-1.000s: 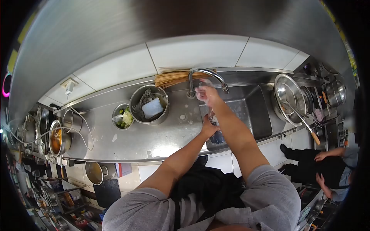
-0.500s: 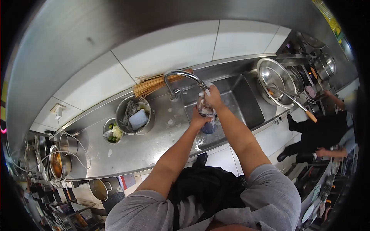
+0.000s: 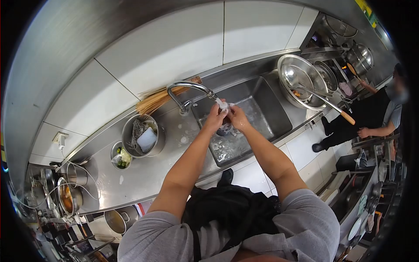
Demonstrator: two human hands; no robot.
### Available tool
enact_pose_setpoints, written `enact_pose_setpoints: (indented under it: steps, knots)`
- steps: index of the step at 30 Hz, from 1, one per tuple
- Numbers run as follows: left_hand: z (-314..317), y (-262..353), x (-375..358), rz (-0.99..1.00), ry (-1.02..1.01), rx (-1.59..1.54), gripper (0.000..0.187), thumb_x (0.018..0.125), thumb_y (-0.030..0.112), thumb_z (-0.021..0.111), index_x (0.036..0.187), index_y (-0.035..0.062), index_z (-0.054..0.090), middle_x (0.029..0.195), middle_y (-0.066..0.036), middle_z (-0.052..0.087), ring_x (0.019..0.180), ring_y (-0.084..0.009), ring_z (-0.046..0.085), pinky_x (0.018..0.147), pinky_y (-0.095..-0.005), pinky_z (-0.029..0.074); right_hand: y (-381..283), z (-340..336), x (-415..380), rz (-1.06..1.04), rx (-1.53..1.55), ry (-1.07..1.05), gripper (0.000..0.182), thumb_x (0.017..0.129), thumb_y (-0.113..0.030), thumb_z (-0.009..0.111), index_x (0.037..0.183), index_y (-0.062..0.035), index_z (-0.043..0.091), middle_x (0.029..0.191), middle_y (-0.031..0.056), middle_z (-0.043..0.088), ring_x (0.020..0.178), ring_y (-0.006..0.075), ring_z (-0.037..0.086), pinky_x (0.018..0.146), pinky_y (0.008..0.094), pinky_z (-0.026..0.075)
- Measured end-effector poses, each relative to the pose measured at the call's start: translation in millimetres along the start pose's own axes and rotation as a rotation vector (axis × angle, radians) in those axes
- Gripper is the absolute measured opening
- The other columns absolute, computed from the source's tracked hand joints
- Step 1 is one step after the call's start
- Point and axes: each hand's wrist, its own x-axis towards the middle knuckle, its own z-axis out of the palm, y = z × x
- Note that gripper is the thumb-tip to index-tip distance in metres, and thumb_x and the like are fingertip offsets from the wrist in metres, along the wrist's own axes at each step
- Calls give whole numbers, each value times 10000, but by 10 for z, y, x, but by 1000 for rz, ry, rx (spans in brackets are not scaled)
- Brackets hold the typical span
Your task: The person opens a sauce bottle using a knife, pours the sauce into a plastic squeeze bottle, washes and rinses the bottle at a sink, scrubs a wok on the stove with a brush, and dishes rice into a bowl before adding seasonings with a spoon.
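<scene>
Head view: both hands at the tap spout over the sink.
Left hand [image 3: 215,117] and right hand [image 3: 238,117] are closed around a small pale item [image 3: 225,126] just below the tap [image 3: 190,87], above the sink [image 3: 270,111]. A pot [image 3: 142,135] stands on the counter [image 3: 144,170] well left.

The faucet [image 3: 188,89] arches just above my hands [image 3: 227,115]; the sink [image 3: 266,109] lies open to their right, pots [image 3: 139,135] standing left.
</scene>
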Motion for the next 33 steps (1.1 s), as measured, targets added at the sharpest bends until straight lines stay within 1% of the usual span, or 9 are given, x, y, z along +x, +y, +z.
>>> enact_pose_setpoints:
  steps: [7,10,12,16,19,22,26,28,33]
  knots:
    - [258,299,131,90,298,169,233,932,206,509,1005,13,617,1012,-136,644,975,-271,613,884,-405,458,-106,11,66,73,220,-16,102,895,-3,591,992,3,620,907,70,599,825,159,555,742,302,469]
    - [295,143,389,50,335,122,215,944,206,517,965,13,608,911,-82,622,814,-173,594,731,-303,488,-117,36,80,47,254,92,75,890,-8,606,964,-4,615,900,55,579,817,156,539,738,292,452]
    - [311,507,392,-208,276,-234,281,927,236,502,854,3,643,864,-105,668,777,-218,645,703,-344,501,-184,10,64,-2,268,103,30,911,-14,592,940,-22,586,872,31,580,802,118,520,711,265,435]
    - [156,494,447,-279,215,-478,242,945,232,515,855,36,626,835,-91,653,762,-182,615,696,-323,507,-236,-113,72,-266,3,96,72,934,-42,591,885,-53,539,811,-8,558,769,73,467,677,234,404]
    - [77,398,423,-312,207,-614,275,949,277,531,839,42,622,857,-97,665,807,-183,630,709,-327,513,-327,-131,93,-175,97,25,88,932,-66,604,876,-53,537,779,-20,533,753,91,455,684,255,404]
    - [108,386,359,-227,283,-390,276,962,274,525,919,24,633,880,-103,664,846,-232,646,772,-354,514,-485,-23,84,26,319,35,95,914,-88,611,893,-14,554,839,67,584,792,180,510,742,328,435]
    - [273,559,80,8,490,155,379,977,314,483,1105,-24,598,1097,-210,622,1000,-352,601,899,-427,445,-401,212,222,93,199,104,131,948,-156,586,898,-38,557,824,51,610,758,178,543,686,340,448]
    - [165,341,18,42,521,280,510,1012,356,423,1376,0,412,1312,-214,508,1188,-319,527,1015,-377,394,-502,347,255,-41,-104,140,252,965,-267,552,929,-17,568,891,182,657,820,340,628,724,427,474]
    - [105,26,-245,-31,593,-18,673,996,418,497,1469,-4,270,1357,-214,492,1265,-336,470,1083,-389,333,-576,512,574,1,-348,37,385,969,-382,494,1006,-11,593,955,274,634,954,475,585,800,497,473]
